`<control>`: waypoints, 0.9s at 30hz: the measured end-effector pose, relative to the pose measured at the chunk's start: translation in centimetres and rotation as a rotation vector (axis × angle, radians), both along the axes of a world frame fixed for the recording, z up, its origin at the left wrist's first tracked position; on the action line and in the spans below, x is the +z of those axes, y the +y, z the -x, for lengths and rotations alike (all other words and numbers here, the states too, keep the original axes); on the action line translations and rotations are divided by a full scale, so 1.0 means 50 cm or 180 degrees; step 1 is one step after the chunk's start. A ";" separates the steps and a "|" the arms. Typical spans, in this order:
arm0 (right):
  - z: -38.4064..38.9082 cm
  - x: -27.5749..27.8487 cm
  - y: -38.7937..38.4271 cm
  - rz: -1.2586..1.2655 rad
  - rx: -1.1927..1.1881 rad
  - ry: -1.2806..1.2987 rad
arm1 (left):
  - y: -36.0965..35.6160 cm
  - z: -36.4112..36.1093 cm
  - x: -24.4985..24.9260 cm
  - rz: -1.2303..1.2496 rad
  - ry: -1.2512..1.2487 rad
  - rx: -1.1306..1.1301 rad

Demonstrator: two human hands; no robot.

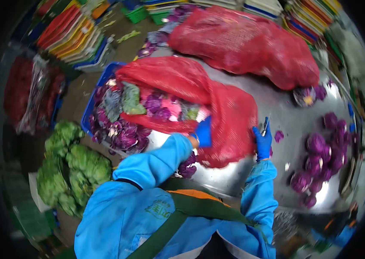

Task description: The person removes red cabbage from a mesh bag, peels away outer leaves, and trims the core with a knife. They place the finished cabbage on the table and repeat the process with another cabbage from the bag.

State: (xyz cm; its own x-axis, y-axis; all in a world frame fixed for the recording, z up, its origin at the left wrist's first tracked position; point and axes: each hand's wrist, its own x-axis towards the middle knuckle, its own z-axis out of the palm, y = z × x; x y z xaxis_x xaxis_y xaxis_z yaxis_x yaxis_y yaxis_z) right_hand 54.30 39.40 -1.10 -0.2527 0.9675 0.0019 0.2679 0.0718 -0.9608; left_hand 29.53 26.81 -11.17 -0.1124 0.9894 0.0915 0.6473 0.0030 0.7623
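Note:
An opened red mesh bag (234, 125) lies on the metal table (217, 179), with purple leaves and a green leaf (131, 99) showing in its opening. My left hand (204, 132), in a blue glove, is at the bag's lower opening; its fingers are hidden by the mesh. Right of the bag, my right hand (263, 142), also gloved in blue, has its fingers wrapped round a small knife (265, 125) that points up. Beside the bag's left end, trimmed purple leaves (126, 136) fill a blue crate (86, 116).
A full red mesh bag (242, 43) lies across the table's far side. Several purple cabbages (316, 164) sit at the right, and a partly trimmed one (305, 97) is near the full bag. Green leafy heads (74, 168) are at lower left; stacked crates (70, 39) stand behind.

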 end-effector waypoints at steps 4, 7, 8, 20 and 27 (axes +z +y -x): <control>0.147 -0.042 0.019 -0.0286 0.0635 -0.0142 | -0.118 -0.030 0.188 0.0308 0.1225 0.0071; 0.265 -0.145 0.038 -0.0181 0.0941 -0.0078 | -0.196 0.087 0.179 0.0617 0.1708 0.0611; 0.306 -0.167 0.037 0.0078 0.0993 0.0144 | -0.232 0.148 0.177 0.0665 0.1772 0.0906; 0.957 -0.092 -0.345 -0.0248 0.2119 -0.1320 | -0.538 0.674 0.141 0.2241 0.1874 0.1614; 1.284 -0.129 -0.478 -0.0570 0.2388 -0.2031 | -0.669 0.868 0.038 0.2142 0.1425 0.2018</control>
State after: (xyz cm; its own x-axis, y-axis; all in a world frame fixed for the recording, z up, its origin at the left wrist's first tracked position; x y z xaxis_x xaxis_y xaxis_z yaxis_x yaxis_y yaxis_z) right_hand -9.89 15.52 -7.56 -0.8024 0.5560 -0.2169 0.5557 0.5633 -0.6114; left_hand -13.87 -6.61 -9.26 -0.7242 0.6217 -0.2983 0.6024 0.7809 0.1652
